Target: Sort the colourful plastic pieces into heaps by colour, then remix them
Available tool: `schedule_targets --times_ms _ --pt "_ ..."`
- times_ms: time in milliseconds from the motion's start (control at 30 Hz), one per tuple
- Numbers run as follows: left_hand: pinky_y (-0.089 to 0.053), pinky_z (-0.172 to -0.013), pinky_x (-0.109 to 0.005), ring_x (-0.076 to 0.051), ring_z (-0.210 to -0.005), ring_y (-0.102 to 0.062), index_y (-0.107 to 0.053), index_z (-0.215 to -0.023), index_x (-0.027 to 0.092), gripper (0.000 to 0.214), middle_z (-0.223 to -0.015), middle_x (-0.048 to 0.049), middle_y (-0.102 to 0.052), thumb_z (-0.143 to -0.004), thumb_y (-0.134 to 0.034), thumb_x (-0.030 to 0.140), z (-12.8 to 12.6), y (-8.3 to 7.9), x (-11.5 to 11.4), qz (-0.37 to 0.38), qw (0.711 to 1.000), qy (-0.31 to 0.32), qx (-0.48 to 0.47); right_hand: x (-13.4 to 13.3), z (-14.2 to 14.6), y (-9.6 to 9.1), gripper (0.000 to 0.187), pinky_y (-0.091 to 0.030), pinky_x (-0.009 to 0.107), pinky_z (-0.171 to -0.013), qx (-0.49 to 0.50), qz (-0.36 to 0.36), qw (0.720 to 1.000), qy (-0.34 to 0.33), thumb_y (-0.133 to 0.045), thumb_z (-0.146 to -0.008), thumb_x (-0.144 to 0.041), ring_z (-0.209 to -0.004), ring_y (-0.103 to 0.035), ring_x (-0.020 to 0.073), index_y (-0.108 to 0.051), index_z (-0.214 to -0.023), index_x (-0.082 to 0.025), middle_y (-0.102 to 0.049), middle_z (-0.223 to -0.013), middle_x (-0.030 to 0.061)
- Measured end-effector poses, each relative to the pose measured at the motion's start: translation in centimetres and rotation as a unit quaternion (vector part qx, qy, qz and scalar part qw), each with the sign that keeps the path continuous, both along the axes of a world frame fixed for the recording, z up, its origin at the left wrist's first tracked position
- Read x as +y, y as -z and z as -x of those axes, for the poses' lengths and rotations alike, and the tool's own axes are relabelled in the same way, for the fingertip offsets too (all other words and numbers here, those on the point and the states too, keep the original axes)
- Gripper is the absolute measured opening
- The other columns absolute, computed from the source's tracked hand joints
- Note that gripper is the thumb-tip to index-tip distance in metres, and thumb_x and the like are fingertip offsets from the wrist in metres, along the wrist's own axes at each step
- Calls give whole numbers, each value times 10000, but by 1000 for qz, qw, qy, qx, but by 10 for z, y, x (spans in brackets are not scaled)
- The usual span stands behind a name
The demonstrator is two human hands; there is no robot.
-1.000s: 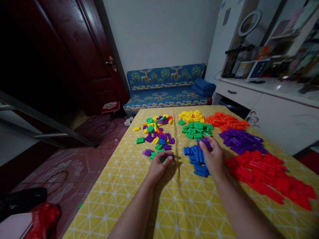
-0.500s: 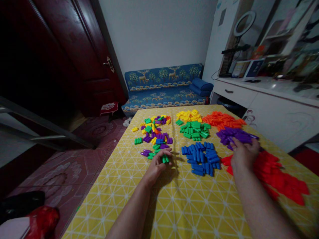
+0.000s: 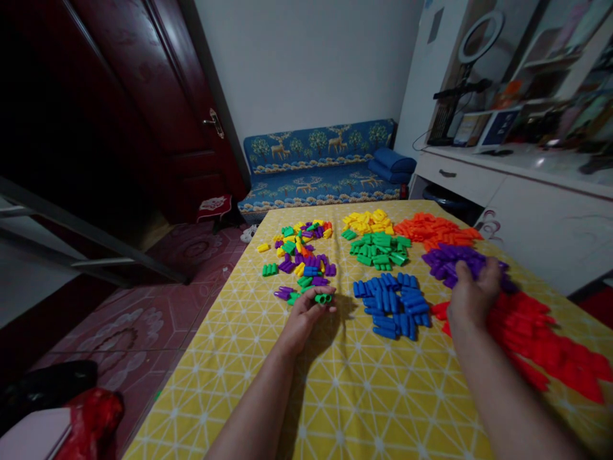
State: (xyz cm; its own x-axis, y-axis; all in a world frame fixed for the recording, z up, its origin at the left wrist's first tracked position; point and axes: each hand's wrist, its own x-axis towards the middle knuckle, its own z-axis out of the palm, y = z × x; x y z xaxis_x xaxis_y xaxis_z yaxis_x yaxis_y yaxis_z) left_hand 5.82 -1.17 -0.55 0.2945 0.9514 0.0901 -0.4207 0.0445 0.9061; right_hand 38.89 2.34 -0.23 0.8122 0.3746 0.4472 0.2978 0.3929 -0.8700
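My left hand (image 3: 309, 313) is closed on a green bullet-shaped toy block (image 3: 323, 298), whose hollow ends face me. Just beyond it lies a mixed heap (image 3: 306, 262) of purple, green, yellow, blue and orange blocks. My right hand (image 3: 474, 294) is over the near edge of the purple pile (image 3: 443, 260), its thumb and fingers apart and nothing visible between them. Red blocks (image 3: 541, 338) spread beneath and beside my right wrist. A blue pile (image 3: 393, 303) lies between the hands.
Farther back on the yellow patterned tablecloth (image 3: 364, 396) are green (image 3: 380, 249), yellow (image 3: 368, 222) and orange (image 3: 435, 229) piles. A blue sofa (image 3: 316, 166) stands behind the table, a white dresser (image 3: 541, 211) to the right, and a metal frame (image 3: 96, 236) to the left.
The green block in my left hand has turned so its hollow ends face me. My right hand's fingers have spread over the purple blocks. The whole view has shifted slightly.
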Motion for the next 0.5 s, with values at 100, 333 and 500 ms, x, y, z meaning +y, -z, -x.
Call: schedule_targets --times_ms 100,333,500 --pt "-517 -769 -286 -152 -804 -651 -648 -1070 166 314 -1016 -87 -689 -794 -723 295 -1 -1 -1 9 1000 24 -7 -17 46 -19 522 -492 447 -950 0 -21 995 -97 -645 -791 -340 -1127 -622 259 -531 -1266 -157 -580 -1299 160" --pt "-413 -516 -195 -78 -481 -538 -627 -876 122 336 -652 -33 -652 -841 -667 454 -2 -11 -9 5 992 103 67 -60 155 -28 323 -518 268 -568 -169 175 862 -445 -645 -839 -399 -714 -653 171 -676 -1096 -205 -704 -1011 95" --pt "-342 -458 -182 -61 -405 -457 -610 -672 114 460 -476 7 -533 -818 -651 549 -2 -12 -9 -3 985 105 134 -66 179 -12 342 -527 278 -591 -157 167 856 -463 -641 -851 -358 -687 -655 166 -638 -1157 -205 -695 -957 82"
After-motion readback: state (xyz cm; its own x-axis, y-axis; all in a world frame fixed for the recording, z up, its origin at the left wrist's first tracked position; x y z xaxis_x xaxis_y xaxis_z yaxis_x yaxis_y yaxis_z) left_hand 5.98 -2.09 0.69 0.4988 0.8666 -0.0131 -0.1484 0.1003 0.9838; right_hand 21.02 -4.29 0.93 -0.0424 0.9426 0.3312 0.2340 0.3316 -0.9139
